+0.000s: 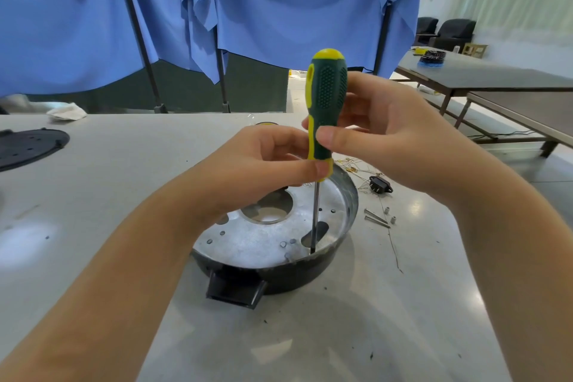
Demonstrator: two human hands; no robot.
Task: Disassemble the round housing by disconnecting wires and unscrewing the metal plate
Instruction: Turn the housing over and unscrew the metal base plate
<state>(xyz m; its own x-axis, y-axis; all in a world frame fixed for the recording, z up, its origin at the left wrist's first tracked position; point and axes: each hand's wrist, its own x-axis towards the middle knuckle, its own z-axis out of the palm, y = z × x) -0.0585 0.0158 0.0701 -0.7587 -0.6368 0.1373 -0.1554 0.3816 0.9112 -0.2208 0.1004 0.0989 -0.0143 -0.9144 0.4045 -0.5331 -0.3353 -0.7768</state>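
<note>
Over the grey table [403, 304], both hands gripped the upright green-and-yellow screwdriver [325, 102], the left hand [260, 164] pinching its collar and the right hand [387, 133] curled round the handle, its tip down at the near edge of the metal plate [254, 242] inside the black round housing [279, 279], with loose screws [376, 219] just beside.

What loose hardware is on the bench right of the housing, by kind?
Long screws: 2
Small white spacers: 2
Black plug connector: 1
Total: 5
They lie right of the round housing; a tangle of thin wires is not counted.
</note>
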